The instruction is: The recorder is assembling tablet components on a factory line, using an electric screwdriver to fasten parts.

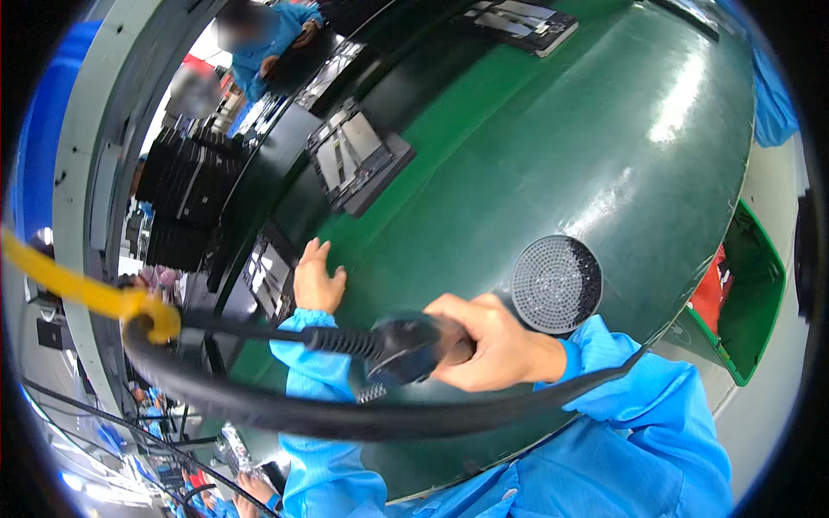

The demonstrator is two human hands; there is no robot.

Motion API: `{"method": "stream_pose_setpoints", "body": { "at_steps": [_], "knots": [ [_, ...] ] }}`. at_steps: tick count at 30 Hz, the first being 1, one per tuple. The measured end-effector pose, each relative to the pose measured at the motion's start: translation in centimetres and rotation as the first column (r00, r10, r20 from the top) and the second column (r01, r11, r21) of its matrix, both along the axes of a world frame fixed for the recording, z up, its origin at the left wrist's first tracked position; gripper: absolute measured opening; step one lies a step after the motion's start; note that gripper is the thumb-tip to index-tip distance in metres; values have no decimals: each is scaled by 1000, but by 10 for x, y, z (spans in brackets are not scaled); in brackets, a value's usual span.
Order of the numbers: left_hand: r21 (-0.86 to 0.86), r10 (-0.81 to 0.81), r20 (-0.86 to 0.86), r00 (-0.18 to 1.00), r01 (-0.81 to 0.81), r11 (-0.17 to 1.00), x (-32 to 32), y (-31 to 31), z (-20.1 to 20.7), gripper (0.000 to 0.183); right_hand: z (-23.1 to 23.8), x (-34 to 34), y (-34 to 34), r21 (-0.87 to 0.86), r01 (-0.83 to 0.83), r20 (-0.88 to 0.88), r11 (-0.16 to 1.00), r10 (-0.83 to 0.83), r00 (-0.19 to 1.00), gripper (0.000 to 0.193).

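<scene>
My right hand (496, 341) is wrapped round a black corded electric screwdriver (401, 347), seen nearly end-on from its cable side; its tip is hidden. Beyond it, my left hand (318, 278) is held over the green mat with its fingers apart and nothing in them. Close to the left hand lies an opened flat electronic device (269, 272), partly cut off by the dark rail. Just past my right hand sits a round grey dish (540, 285) dotted with holes, with small black screws heaped along its right side.
More opened devices (350, 160) lie along the line, one (522, 24) at the far end. A thick black hose (345, 419) and yellow cord (69, 281) cross in front. A green bin (760, 293) stands right of the table (604, 121). Other people work at the left.
</scene>
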State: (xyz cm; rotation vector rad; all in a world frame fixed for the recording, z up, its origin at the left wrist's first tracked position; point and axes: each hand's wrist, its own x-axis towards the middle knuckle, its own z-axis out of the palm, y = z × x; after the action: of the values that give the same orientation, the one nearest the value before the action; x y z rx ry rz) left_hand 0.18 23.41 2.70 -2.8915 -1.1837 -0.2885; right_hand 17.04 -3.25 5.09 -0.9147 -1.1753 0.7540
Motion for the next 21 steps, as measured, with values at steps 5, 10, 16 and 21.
{"method": "stream_pose_setpoints", "body": {
  "at_steps": [5, 10, 16, 21],
  "knots": [
    [107, -110, -41, 993, 114, 988, 65, 18, -2, 54, 2, -5, 0, 72, -22, -64, 997, 27, 998, 30],
    [180, 13, -291, 957, 42, 983, 99, 30, 14, 80, -7, 1, 2, 86, -17, -51, 996, 22, 998, 33],
    [375, 75, 66, 995, -94, 922, 73, 47, 6, 51, -7, 1, 4, 139, 13, -12, 990, -11, 1000, 33],
    [433, -251, 157, 955, 161, 887, 56, -6, 15, 46, -8, 7, 3, 72, 135, -16, 988, -134, 991, 31]
  ]
}}
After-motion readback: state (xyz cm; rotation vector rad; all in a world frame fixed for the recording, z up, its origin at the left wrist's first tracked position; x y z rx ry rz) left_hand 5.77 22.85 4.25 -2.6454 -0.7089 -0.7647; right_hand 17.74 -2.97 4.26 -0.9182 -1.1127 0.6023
